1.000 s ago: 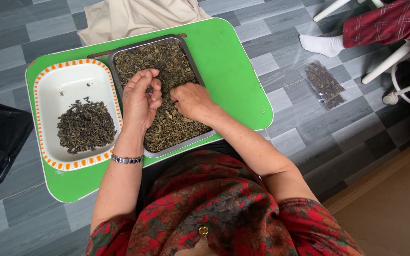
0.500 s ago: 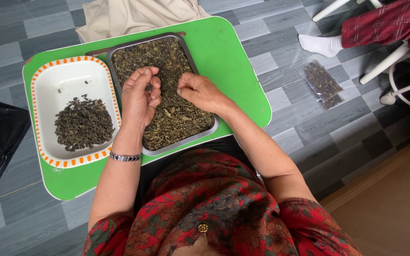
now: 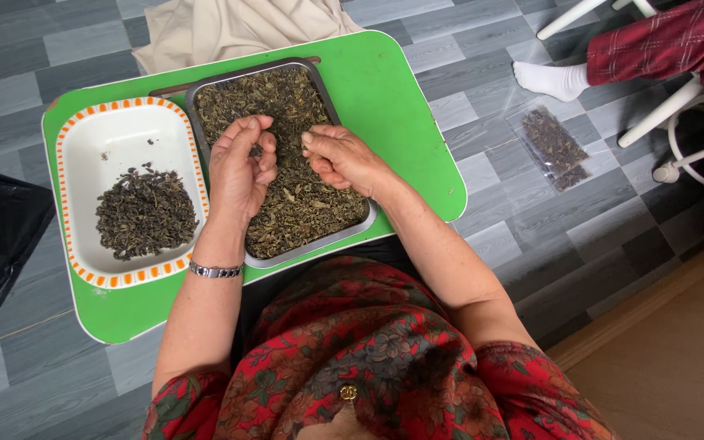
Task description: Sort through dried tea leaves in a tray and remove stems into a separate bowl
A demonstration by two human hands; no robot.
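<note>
grey plank floor all round, with a clear flat packet (image 3: 555,147) of dark dried leaves lying on it off to the right. green rounded table (image 3: 405,106) carries a metal tray (image 3: 359,222) heaped with crinkled olive-brown leaves (image 3: 299,204), and beside it a white dish (image 3: 107,147) with an orange-checked rim holding a smaller, darker pile. left hand (image 3: 240,175) cupped, fingers curled over the tray; right hand (image 3: 344,159) loosely closed, fingertips pinched just above the leaves.

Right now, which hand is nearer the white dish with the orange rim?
Left. The left hand is over the metal tray's left side, beside the white dish; the right hand is farther right over the tray.
</note>
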